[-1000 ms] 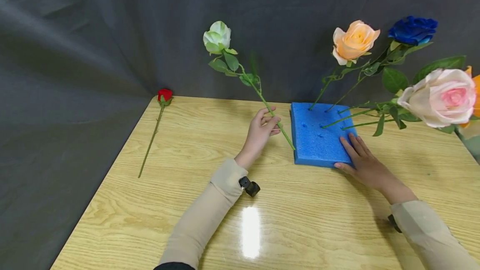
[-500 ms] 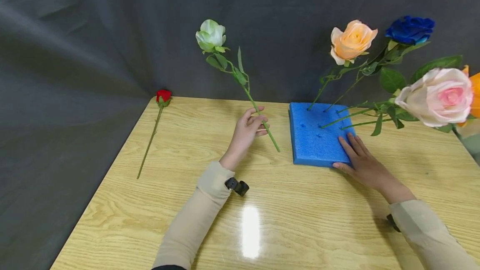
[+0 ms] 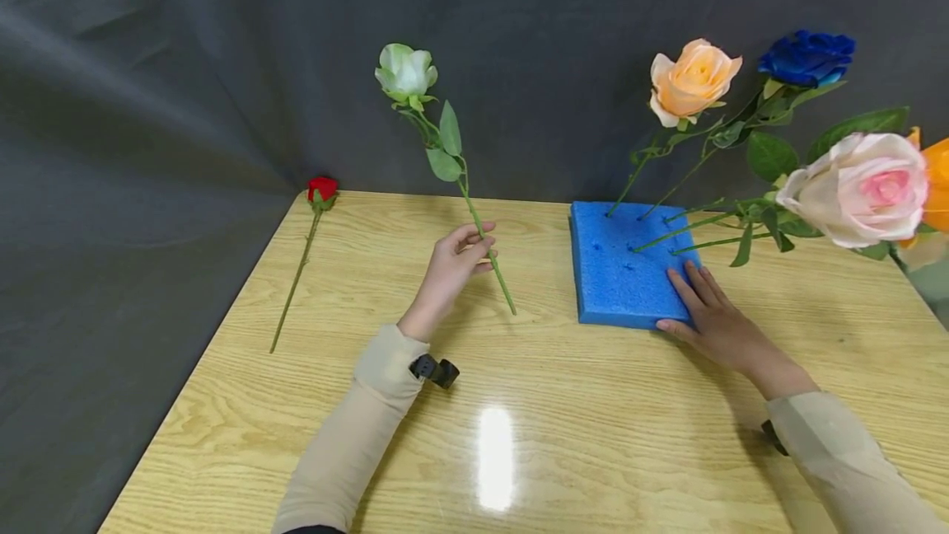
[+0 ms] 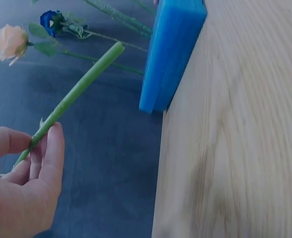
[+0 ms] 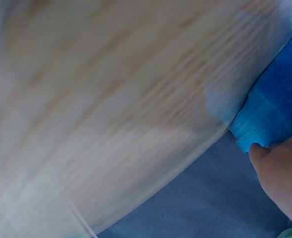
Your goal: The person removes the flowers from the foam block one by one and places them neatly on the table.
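Note:
A pale green-white artificial rose [image 3: 406, 72] is pinched by its stem between the thumb and fingers of my left hand [image 3: 452, 266]. Its bloom leans up and left, and the bare stem end points down to the right, apart from the foam. In the left wrist view the green stem [image 4: 79, 89] crosses the fingers. My right hand [image 3: 722, 328] rests on the near right corner of a blue foam block [image 3: 615, 287], fingers spread flat on top and thumb at the front edge. Peach [image 3: 695, 81], dark blue [image 3: 808, 58] and pink-white roses [image 3: 856, 188] stand in the foam.
A red rose [image 3: 322, 189] with a thin stem lies on the wooden table [image 3: 578, 427] at the left. An orange flower [image 3: 937, 184] is partly cut off at the right edge. A dark cloth [image 3: 534, 48] hangs behind the table. Small holes show in the foam's top.
My left hand has moved left with the green-white rose, taking the stem end away from the foam block's left side. The right hand stays on the foam.

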Tool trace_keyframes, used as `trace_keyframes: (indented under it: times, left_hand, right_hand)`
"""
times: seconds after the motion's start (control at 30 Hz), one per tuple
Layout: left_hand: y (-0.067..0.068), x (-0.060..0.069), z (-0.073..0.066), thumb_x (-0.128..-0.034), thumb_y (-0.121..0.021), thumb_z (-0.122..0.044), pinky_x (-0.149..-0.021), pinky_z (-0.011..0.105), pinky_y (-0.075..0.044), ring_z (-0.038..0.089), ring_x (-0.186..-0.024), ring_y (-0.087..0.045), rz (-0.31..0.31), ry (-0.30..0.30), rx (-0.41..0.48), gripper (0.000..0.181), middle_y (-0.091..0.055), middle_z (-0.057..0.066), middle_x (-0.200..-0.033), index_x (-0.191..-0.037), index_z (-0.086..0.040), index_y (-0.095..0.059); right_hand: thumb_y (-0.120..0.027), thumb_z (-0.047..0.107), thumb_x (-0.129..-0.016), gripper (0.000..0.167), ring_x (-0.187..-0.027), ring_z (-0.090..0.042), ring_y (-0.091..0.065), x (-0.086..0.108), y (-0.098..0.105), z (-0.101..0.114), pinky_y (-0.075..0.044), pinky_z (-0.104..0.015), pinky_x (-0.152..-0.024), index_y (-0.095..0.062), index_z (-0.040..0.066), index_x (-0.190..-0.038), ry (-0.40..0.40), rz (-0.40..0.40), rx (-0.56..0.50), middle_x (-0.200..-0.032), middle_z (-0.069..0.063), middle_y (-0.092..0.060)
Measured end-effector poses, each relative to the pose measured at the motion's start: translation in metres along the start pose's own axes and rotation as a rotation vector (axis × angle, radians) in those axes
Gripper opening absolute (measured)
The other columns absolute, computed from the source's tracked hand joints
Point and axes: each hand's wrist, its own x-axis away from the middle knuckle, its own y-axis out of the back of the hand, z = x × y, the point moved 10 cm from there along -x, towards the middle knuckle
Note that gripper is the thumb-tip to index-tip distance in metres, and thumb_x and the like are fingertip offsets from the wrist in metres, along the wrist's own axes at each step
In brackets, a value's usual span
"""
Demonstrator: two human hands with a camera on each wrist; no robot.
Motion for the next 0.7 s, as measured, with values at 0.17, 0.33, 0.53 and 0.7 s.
trace_keyframes:
  times: [0.17, 0.33, 0.53, 0.7]
  left_hand:
    - [0.011, 0.004, 0.000, -0.0969, -0.053, -0.008, -0.093, 0.040, -0.055, 0.015, -0.096, -0.061, 0.004, -0.005, -0.035, 0.042, -0.057, 0.009, -0.107, -0.139, -0.009, -0.049]
    - [0.021, 0.007, 0.003, -0.0968, -0.053, -0.008, -0.092, 0.044, -0.055, 0.014, -0.090, -0.062, 0.008, -0.012, -0.066, 0.047, -0.061, 0.006, -0.102, -0.142, -0.015, -0.044]
    - [0.029, 0.013, 0.008, -0.0970, -0.053, -0.010, -0.092, 0.043, -0.055, 0.017, -0.093, -0.062, 0.042, 0.019, -0.100, 0.042, -0.060, 0.006, -0.101, -0.139, -0.014, -0.048]
    - [0.040, 0.020, 0.010, -0.0986, -0.051, -0.011, -0.095, 0.046, -0.053, 0.018, -0.096, -0.062, 0.071, 0.048, -0.120, 0.041, -0.058, 0.014, -0.106, -0.139, -0.013, -0.047]
  right_hand:
    - [-0.047, 0.047, -0.098, 0.084, -0.144, -0.050, 0.005, 0.000, 0.000, 0.001, -0.022, -0.074, -0.102, -0.002, 0.004, -0.154, -0.005, 0.005, 0.001, -0.157, -0.030, 0.007]
    - [-0.047, 0.048, -0.098, 0.084, -0.144, -0.049, 0.006, 0.000, 0.000, 0.000, -0.022, -0.074, -0.102, -0.001, 0.005, -0.154, -0.006, 0.007, 0.006, -0.157, -0.029, 0.007]
    - [-0.046, 0.048, -0.098, 0.084, -0.144, -0.049, 0.007, 0.000, -0.002, -0.002, -0.020, -0.074, -0.103, 0.000, 0.006, -0.154, -0.021, 0.029, 0.000, -0.158, -0.028, 0.009]
    - [-0.047, 0.048, -0.098, 0.084, -0.144, -0.049, 0.007, 0.000, -0.002, -0.001, -0.020, -0.074, -0.103, 0.001, 0.006, -0.154, -0.025, 0.033, 0.000, -0.158, -0.028, 0.009]
